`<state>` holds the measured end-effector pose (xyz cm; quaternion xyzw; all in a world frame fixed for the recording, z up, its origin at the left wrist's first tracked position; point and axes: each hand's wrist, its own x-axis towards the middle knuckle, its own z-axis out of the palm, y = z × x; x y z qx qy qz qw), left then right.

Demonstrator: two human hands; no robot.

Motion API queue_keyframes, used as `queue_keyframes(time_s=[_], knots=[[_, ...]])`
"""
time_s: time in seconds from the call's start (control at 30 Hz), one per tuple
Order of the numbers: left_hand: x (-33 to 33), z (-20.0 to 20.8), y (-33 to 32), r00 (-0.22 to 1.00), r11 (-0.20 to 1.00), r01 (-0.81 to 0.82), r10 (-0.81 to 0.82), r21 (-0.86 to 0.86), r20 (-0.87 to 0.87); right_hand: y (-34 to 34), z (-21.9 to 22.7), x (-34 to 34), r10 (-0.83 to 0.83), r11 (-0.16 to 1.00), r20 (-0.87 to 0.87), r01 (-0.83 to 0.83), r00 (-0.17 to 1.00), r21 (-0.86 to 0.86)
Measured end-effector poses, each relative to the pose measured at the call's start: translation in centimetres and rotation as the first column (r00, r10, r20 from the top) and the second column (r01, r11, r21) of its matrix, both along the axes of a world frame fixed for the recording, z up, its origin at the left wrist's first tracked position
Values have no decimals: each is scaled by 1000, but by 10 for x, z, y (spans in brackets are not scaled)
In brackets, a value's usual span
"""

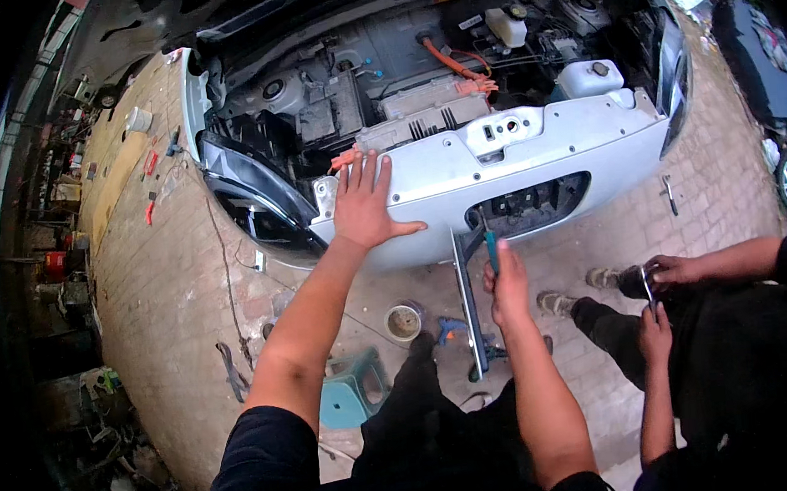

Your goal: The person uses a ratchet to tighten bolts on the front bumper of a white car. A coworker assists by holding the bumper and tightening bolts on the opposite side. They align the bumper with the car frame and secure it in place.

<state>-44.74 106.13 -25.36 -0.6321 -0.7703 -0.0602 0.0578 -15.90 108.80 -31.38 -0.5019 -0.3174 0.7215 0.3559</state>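
Observation:
My left hand [363,206] lies flat with fingers spread on the upper left of a silver car's front bumper [427,202]. My right hand [509,288] is closed round the green handle of a screwdriver-like tool [491,243]. The tool's thin shaft points up to the left end of the dark opening [537,203] in the bumper; whether its tip touches anything is too small to tell. Just left of that hand, a long narrow panel [469,309] extends down from the bumper beside the opening.
Above the bumper lies the exposed engine bay with orange cables [449,59] and a white reservoir [590,77]. At right, another person's hands [661,291] hold a phone-like object. A green stool [349,394], a bucket [404,320] and a drill-like tool [451,330] stand near my legs.

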Motion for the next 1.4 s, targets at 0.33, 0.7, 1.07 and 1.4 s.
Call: queue_keyframes(time_s=[0.33, 0.7, 1.07, 1.4], knots=[[-4, -8, -3, 999, 1000, -1, 1, -12, 55, -2, 17, -6, -8, 933, -216, -70, 976, -353], [-12, -21, -15, 981, 990, -30, 2, 141, 194, -3, 20, -7, 39, 985, 212, -1, 976, -173], [5, -28, -12, 918, 958, -199, 108, 208, 381, -4, 20, -6, 38, 998, 387, -53, 921, 29], [1, -31, -19, 939, 969, -203, 152, 141, 309, 10, 13, -1, 85, 979, 134, -58, 987, -196]])
